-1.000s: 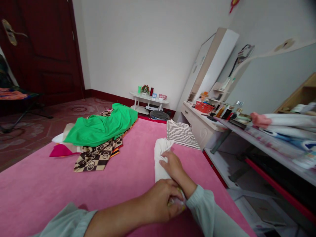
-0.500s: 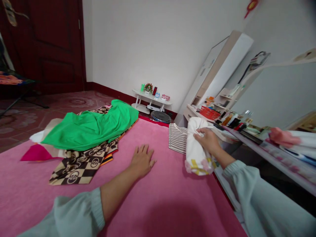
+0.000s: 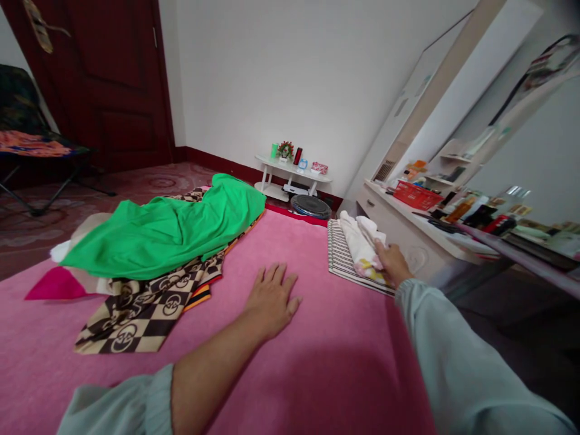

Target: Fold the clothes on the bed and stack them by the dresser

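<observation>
My right hand [image 3: 392, 263] grips the near end of a folded white cloth [image 3: 360, 241] with pink and yellow marks. The cloth lies on top of a folded striped garment [image 3: 338, 260] at the far right edge of the pink bed cover [image 3: 294, 362]. My left hand [image 3: 272, 299] lies flat on the pink cover, fingers spread, holding nothing. To its left sits a heap of clothes: a green garment [image 3: 167, 229] over a brown checked cloth [image 3: 140, 314], with a magenta piece [image 3: 54, 284] at the heap's left.
A white dresser [image 3: 408, 232] with a red basket [image 3: 417, 194] and bottles stands just right of the bed. A small white table [image 3: 292, 172] with trinkets stands by the far wall. A dark red door [image 3: 109, 78] and a folding chair [image 3: 31, 145] are at left.
My right hand carried the folded white cloth from the middle of the bed to the right and set it down on the striped garment. My left hand let go and now rests flat.
</observation>
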### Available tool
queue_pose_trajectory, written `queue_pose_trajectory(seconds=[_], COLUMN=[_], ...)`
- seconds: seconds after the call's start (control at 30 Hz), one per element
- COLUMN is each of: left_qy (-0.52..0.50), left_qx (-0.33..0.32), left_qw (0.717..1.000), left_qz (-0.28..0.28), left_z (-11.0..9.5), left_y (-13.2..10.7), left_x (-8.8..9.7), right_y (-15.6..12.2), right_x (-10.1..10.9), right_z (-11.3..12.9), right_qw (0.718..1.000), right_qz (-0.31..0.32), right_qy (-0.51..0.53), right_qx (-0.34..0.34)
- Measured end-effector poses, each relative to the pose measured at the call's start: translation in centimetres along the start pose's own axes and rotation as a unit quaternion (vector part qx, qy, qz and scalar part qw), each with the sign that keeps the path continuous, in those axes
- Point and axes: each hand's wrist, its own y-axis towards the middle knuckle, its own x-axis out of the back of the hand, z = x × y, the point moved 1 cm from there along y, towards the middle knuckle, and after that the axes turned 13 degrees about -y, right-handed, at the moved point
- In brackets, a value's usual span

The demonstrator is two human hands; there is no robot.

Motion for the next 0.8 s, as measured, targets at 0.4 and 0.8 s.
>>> queue_pose_trajectory(seconds=[0.4,0.8], left_qy=[-0.004,-0.006], left_qx=[-0.005,0.003], left_qw=[1.000,1.000], left_qz=[-0.010,-0.005], left_z=[-0.1,-0.1], left_y=[0.0,-0.1], left_x=[0.1,0.1], right_y=[-0.4,-7.9], right_x=[2.2,0.7], right_z=[-3.1,2.2], right_qw=[0.996,0.971], right_qz=[-0.038,-0.136], right_qy=[0.019,-0.089], right_qx=[-0.079,0.177])
